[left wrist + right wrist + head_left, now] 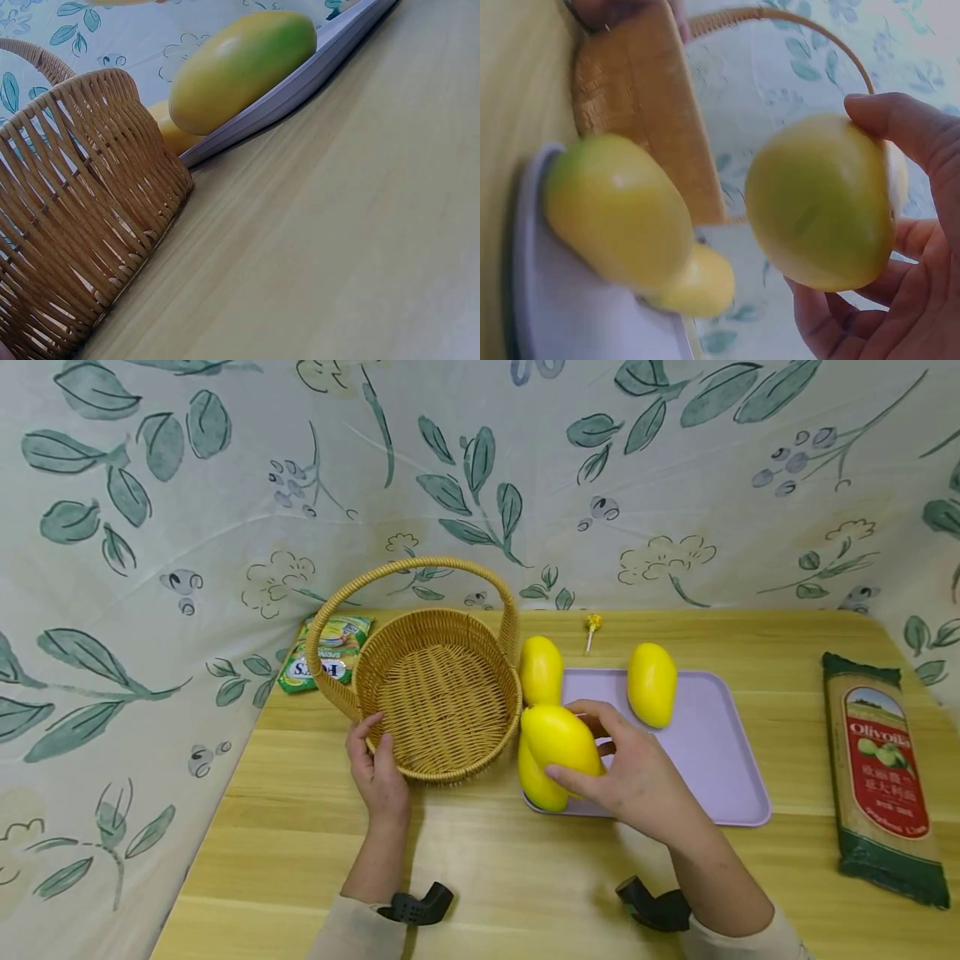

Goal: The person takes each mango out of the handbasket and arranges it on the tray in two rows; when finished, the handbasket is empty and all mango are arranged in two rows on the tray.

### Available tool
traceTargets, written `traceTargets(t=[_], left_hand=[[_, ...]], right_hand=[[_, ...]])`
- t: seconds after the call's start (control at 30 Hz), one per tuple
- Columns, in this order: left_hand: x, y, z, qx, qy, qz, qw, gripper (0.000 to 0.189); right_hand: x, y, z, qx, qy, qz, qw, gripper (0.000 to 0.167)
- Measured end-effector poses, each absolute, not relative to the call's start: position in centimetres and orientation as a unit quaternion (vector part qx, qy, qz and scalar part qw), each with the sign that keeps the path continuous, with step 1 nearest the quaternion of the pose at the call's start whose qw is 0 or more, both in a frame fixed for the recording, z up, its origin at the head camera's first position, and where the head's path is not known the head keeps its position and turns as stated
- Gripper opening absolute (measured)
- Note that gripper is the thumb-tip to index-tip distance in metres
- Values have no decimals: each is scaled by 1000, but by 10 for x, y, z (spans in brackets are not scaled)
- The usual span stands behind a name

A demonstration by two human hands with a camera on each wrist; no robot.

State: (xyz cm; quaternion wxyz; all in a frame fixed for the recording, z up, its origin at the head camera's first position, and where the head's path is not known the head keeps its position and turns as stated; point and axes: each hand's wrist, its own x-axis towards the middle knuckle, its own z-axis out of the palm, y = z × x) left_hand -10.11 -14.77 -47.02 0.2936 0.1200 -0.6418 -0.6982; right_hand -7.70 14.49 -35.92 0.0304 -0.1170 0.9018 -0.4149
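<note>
My left hand (pixel 378 777) grips the near-left rim of a round wicker basket (pixel 438 772), whose arched handle stands up. Nothing lies inside it. To the right of the basket, my right hand (pixel 637 772) holds a yellow mango (pixel 561 739) between thumb and fingers; the right wrist view shows a green patch on this mango (pixel 821 202), raised above the tray. Below it, a second mango (pixel 542 783) lies at the near-left corner of the lilac tray (pixel 708 760). Another mango (pixel 542 667) sits by the far-left corner, and one more (pixel 651 685) on the tray's far edge.
A green candy bag (pixel 348 635) lies behind the basket's left side. Beyond the tray is a yellow lollipop (pixel 593 623). At the far right lies a long pasta packet (pixel 885 768). Leaf-patterned cloth (pixel 480 527) hangs behind the wooden table (pixel 300 843).
</note>
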Motion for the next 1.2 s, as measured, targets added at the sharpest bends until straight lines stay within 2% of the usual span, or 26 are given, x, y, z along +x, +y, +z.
traceTargets(t=[0.17, 0.37, 0.6, 0.87, 1.2], left_hand=[[-101, -148, -470, 122, -639, -701, 293, 29], [-101, -148, -472, 127, -635, -701, 299, 29], [-100, -148, -471, 121, -642, -697, 297, 30], [-100, -148, -470, 120, -639, -699, 299, 31], [-100, -148, -470, 116, -640, -701, 293, 32]], right_hand=[[-89, 177, -354, -52, 915, -393, 75, 80], [-103, 212, -362, -20, 912, -390, 125, 89], [-111, 239, -375, -36, 914, -359, 185, 87], [-115, 253, -387, -43, 878, -393, 270, 85], [-115, 267, -395, -42, 864, -401, 302, 80]])
